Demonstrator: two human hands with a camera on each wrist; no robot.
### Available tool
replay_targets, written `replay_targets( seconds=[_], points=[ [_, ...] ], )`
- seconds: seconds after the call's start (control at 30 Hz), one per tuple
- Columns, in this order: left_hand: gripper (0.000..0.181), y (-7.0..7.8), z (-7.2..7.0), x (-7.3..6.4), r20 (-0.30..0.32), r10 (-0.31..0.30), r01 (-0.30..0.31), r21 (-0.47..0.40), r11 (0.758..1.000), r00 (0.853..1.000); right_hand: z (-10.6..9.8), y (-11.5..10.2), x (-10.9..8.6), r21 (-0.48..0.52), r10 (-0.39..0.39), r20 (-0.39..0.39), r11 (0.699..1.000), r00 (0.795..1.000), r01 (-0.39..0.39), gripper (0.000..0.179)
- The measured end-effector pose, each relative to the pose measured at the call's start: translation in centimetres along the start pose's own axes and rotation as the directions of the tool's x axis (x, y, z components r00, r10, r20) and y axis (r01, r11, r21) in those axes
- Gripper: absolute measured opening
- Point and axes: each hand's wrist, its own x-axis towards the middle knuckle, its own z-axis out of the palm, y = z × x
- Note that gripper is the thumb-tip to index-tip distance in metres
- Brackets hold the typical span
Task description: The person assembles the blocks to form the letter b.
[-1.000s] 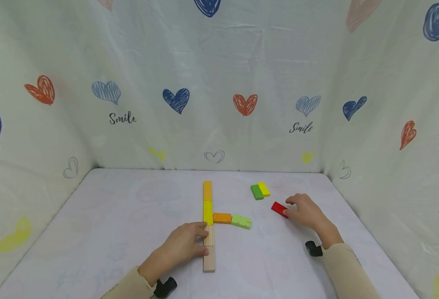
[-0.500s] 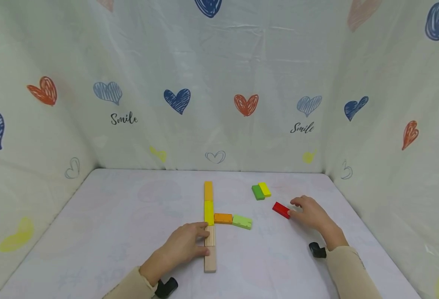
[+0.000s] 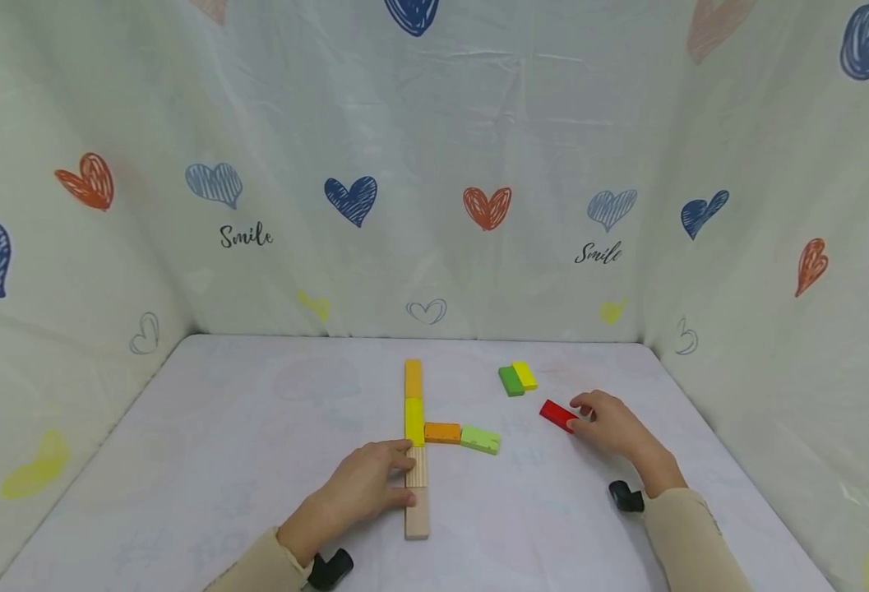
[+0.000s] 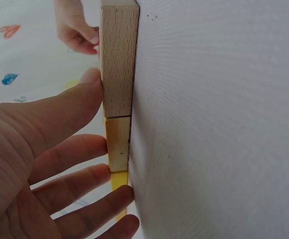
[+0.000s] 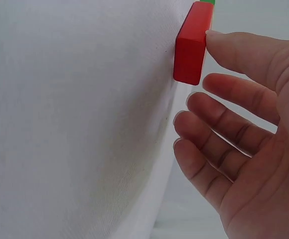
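Observation:
A straight row of blocks runs away from me in the head view: a plain wooden block, a striped wooden block, a yellow block and a yellow-orange block. My left hand rests its thumb and fingertips along the row, fingers extended. An orange block touches the row's right side, and a light green block continues from it at a slight angle. Farther right, my right hand has its thumb on the near end of a red block; its other fingers are spread loosely, apart from the block.
Behind the red block lie a green block and a bright yellow block, side by side. The white-covered table meets a hanging sheet with printed hearts at the back and both sides.
The right hand's raised finger has shifted very slightly over the red block. The left hand and the blocks stay where they were; the head view has moved a little.

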Motion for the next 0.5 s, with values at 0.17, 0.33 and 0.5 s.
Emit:
replay_targets(
  seconds=[0.17, 0.33, 0.5],
  points=[
    [0.054, 0.03, 0.1, 0.09, -0.001, -0.008, 0.008, 0.0, 1.0, 1.0, 0.11, -0.09, 0.03, 0.018, 0.012, 0.01, 1.0, 1.0, -0.012, 0.032],
    [0.055, 0.03, 0.06, -0.05, -0.009, 0.007, -0.007, 0.006, 1.0, 1.0, 0.32, -0.26, -0.02, 0.029, 0.016, 0.013, 0.999, 1.0, -0.016, 0.031],
    [0.055, 0.07, -0.1, -0.2, -0.014, 0.016, -0.016, 0.008, 1.0, 1.0, 0.34, -0.53, 0.04, 0.025, 0.007, 0.016, 1.0, 1.0, -0.007, 0.031]
  ],
)
